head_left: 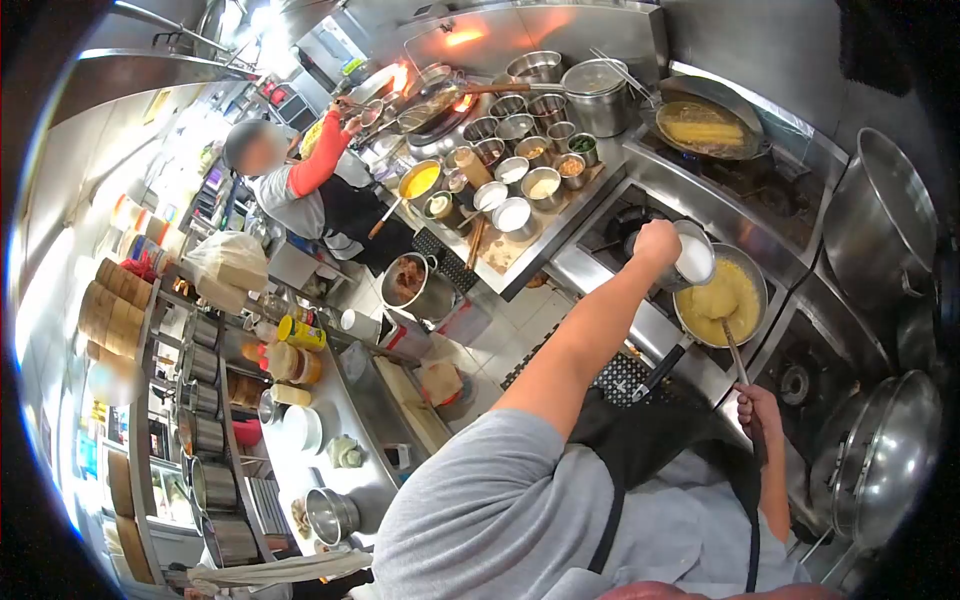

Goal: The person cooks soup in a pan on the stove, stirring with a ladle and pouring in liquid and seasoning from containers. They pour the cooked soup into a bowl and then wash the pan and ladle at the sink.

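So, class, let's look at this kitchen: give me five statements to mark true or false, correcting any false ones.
1. The wearer's left hand holds a metal container with white contents. True.
2. The right hand grips a long-handled utensil. True.
3. The mixture in the pan is green. False: it is yellow.
4. The other person wears a white apron. False: the apron is black.
5. Flames show near the other person's hands. True.

steel wall (590, 38), pale tiled floor (515, 320), bright light (265, 20)
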Available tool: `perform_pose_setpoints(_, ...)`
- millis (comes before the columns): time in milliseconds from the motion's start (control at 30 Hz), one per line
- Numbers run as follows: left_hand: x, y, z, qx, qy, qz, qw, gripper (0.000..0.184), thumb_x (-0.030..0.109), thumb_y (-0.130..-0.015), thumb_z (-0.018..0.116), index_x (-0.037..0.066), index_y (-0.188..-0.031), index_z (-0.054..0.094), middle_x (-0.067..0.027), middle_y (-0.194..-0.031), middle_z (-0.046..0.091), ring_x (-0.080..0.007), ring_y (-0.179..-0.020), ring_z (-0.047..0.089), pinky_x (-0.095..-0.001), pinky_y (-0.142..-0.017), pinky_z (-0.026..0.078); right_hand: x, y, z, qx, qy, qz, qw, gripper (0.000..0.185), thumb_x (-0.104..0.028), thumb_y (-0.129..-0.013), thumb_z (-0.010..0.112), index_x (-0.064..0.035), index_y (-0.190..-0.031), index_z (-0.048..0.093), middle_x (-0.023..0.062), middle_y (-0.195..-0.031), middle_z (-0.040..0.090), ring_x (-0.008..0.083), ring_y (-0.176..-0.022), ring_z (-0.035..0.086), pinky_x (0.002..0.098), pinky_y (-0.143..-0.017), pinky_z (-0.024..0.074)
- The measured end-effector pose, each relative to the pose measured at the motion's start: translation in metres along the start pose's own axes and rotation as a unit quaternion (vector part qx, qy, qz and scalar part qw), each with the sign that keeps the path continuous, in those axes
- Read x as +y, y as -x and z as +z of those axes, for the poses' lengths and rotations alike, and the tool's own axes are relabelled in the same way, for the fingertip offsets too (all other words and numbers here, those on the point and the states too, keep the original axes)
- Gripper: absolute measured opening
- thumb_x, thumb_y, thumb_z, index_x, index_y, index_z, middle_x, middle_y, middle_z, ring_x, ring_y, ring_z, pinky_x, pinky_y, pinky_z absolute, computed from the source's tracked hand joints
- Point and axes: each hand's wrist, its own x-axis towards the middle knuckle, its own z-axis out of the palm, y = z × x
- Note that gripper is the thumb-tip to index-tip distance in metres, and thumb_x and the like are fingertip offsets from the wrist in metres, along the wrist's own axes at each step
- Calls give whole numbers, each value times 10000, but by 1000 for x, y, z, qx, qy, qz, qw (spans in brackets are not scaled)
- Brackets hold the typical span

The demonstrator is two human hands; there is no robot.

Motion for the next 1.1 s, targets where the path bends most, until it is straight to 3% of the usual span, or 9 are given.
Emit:
perform_pose_setpoints(433, 8, 5, -8, -16, -5, 11, 1000, 244, 101, -793, 564, -51, -925, 703, -255, -1010, 674, -376, -952, 675, -419, -831, 555, -48, 53, -3, 104, 355, -141, 918, 172, -159, -828, 598, 6, -812, 553, 85, -616, 535, 160, -436, 522, 346, -394, 427)
perform_pose_setpoints(533, 10, 5, -9, -15, -24, 21, 999, 243, 104, -783, 573, -46, -921, 705, -256, -998, 676, -365, -945, 679, -420, -819, 559, -16, 5, -29, 153, 449, -237, 848, 177, -142, -803, 618, 24, -860, 593, 127, -629, 575, 227, -476, 565, 388, -446, 441)
perform_pose_setpoints(633, 6, 0, 2, -1, -25, 28, 999, 241, 104, -772, 582, -45, -916, 706, -253, -982, 679, -359, -929, 684, -417, -809, 562, 7, -14, -28, 203, 526, -382, 732, 251, -160, -787, 641, 39, -935, 606, 230, -755, 629, 388, -700, 638, 468, -637, 488)
perform_pose_setpoints(667, 6, -1, 4, -3, -34, 23, 999, 248, 118, -777, 573, -42, -911, 707, -248, -976, 682, -353, -919, 687, -415, -809, 562, 4, -8, -19, 205, 520, -290, 777, 297, -168, -776, 650, 38, -984, 602, 275, -884, 627, 465, -907, 595, 495, -783, 468)
perform_pose_setpoints(767, -3, -7, 18, 41, -77, 67, 994, 242, 140, -799, 549, -11, -886, 717, -235, -971, 686, -342, -897, 692, -413, -790, 565, 36, -43, -30, 217, 537, -300, 758, 283, -163, -784, 644, 38, -976, 592, 294, -891, 624, 476, -897, 597, 502, -772, 469)
perform_pose_setpoints(900, -16, -12, 20, 59, -201, 154, 966, 222, 184, -812, 540, 45, -769, 707, -166, -806, 699, -309, -756, 702, -416, -667, 575, 76, -62, -32, 159, 452, -323, 816, 326, -233, -802, 610, 12, -1017, 615, 256, -960, 639, 432, -913, 606, 468, -798, 478)
perform_pose_setpoints(933, -20, -20, 26, 39, -162, 138, 976, 231, 179, -812, 533, 27, -768, 702, -181, -805, 697, -327, -752, 701, -428, -672, 574, 69, -50, -21, 139, 433, -266, 850, 279, -246, -822, 609, 10, -934, 614, 210, -846, 652, 359, -757, 644, 428, -686, 499)
perform_pose_setpoints(1000, -16, -12, 20, 37, -85, 112, 989, 252, 179, -805, 533, -10, -782, 697, -227, -841, 689, -388, -801, 687, -464, -708, 565, 45, -22, -9, 21, 207, -91, 974, 261, -242, -896, 601, -42, -744, 531, 45, -585, 538, 131, -428, 492, 303, -412, 391)
perform_pose_setpoints(1100, 3, -1, 3, -8, -60, 54, 997, 332, 208, -781, 515, -58, -868, 693, -306, -950, 657, -448, -949, 639, -476, -886, 499, 20, -8, -8, -31, -2, -16, 999, 277, -218, -902, 645, -58, -714, 518, 2, -523, 463, 110, -416, 443, 265, -388, 353)
